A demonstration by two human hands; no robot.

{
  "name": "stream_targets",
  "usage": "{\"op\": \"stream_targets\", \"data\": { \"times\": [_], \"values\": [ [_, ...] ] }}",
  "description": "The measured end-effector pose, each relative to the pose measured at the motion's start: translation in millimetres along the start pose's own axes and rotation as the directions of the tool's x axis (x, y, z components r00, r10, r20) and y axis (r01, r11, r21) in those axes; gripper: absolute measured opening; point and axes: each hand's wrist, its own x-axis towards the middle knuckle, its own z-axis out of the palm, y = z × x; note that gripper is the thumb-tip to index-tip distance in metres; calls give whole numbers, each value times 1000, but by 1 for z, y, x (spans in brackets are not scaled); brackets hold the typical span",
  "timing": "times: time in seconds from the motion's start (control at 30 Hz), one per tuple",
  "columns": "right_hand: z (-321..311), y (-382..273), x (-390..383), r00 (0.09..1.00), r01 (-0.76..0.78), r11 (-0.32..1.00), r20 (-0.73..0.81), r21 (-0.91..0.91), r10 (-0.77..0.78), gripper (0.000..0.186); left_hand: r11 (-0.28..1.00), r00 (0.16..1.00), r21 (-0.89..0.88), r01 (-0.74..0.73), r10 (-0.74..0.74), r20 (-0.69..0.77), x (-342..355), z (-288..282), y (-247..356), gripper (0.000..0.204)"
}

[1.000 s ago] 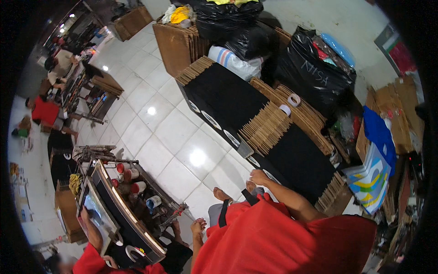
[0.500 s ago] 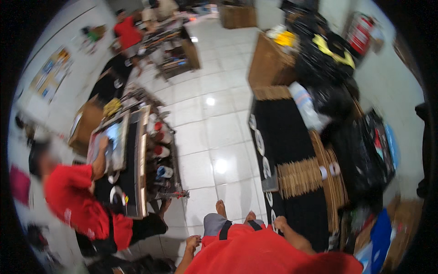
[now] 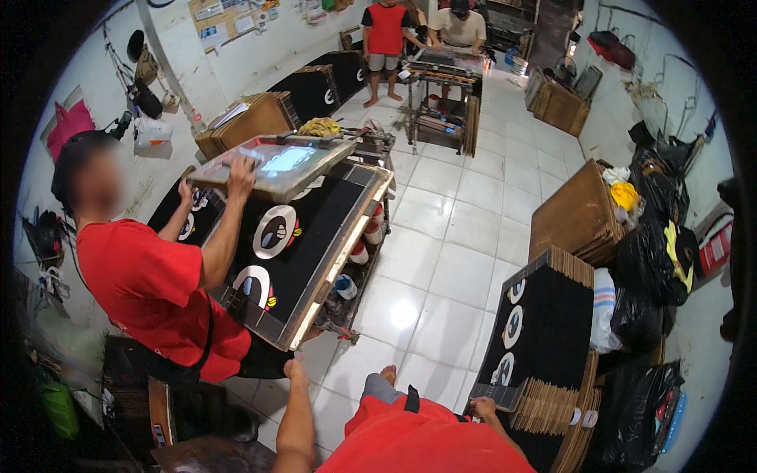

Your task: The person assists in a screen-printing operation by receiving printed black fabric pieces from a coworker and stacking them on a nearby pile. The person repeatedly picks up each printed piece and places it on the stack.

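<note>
My left hand [image 3: 295, 369] reaches forward to the near corner of a long printing board [image 3: 315, 296] covered in black cloth. Its fingers look bent just below that corner; whether they grip it I cannot make out. Round white prints with red and yellow marks [image 3: 274, 232] show on the cloth. On my right, my right hand [image 3: 483, 407] is closed at the near grey end of another board with black cloth [image 3: 544, 315], which lies on a stack of boards. That cloth carries white-and-black round prints [image 3: 512, 327] along its left side.
At left, a person in a red shirt [image 3: 146, 268] holds a tilted printing screen [image 3: 276, 162] over the long board. Paint pots [image 3: 359, 252] stand under it. White tiled floor [image 3: 426, 268] runs between the boards. Black bags [image 3: 650, 252] and brown boards [image 3: 576, 205] line the right. Two people work at the back.
My view has swung left and up. My left hand has moved forward to the printing board's corner. The person at left has lifted the screen off the cloth, tilting it.
</note>
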Motion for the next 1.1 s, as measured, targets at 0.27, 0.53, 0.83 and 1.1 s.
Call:
{"op": "stream_targets", "data": {
  "times": [0.27,0.53,0.83,1.1],
  "values": [
    [144,-252,-6,776,625,704,364,-337,-515,32,917,979,-378,127,-176,-99,8,-15,108,26],
    [316,-535,4,493,-446,558,713,699,-499,38,930,982,-346,-121,164,98,-57,-47,153,18],
    [318,-575,20,453,-372,521,640,768,-620,23,952,923,-267,-149,231,308,-98,-50,157,17],
    [258,-538,-115,654,-257,397,461,881,-599,37,894,892,54,-445,437,120,-44,-169,275,15]
  ]
}}
